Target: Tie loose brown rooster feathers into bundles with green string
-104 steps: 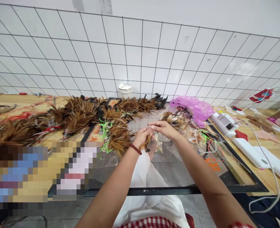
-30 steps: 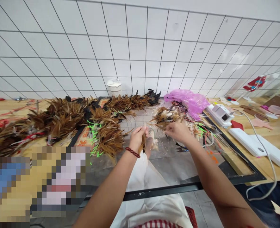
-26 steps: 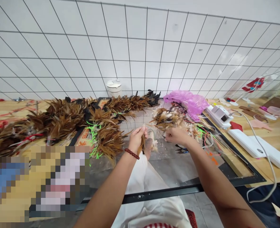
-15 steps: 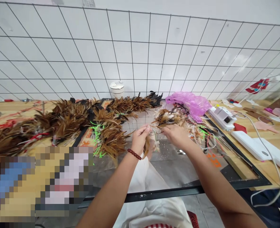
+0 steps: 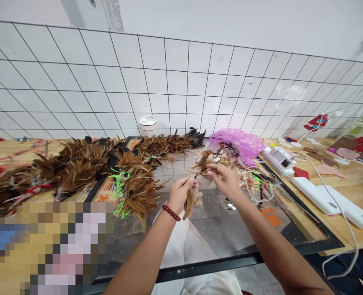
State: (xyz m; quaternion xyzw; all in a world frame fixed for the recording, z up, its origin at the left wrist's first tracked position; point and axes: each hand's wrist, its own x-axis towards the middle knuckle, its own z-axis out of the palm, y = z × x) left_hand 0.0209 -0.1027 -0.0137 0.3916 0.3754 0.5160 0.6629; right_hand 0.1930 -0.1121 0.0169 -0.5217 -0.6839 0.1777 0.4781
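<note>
My left hand [image 5: 180,194] is closed in a pinch on a small bunch of brown feathers [image 5: 188,207], which hangs down from the fingertips. A dark tip pokes up above the pinch. Just to the right, my right hand [image 5: 224,179] reaches toward a loose heap of brown and white feathers [image 5: 213,159]. Its thumb and fingers are a little apart, and nothing shows between them. The fingertips are close to the heap's near edge; contact is unclear. Left of my hands lie finished-looking brown feather bundles [image 5: 141,190] bound with bright green ties [image 5: 118,192].
A glass tabletop with a black frame [image 5: 212,264] lies under my hands. Long feather bundles [image 5: 73,164] cover the left. Behind stand a white lidded cup [image 5: 147,125] and a pink plastic bag [image 5: 239,141]. White power strips [image 5: 316,196] and a cable [image 5: 349,219] are at right.
My right hand has drawn slightly away from the left and its fingers have loosened. My left hand keeps the feathers. The view has tilted up a little.
</note>
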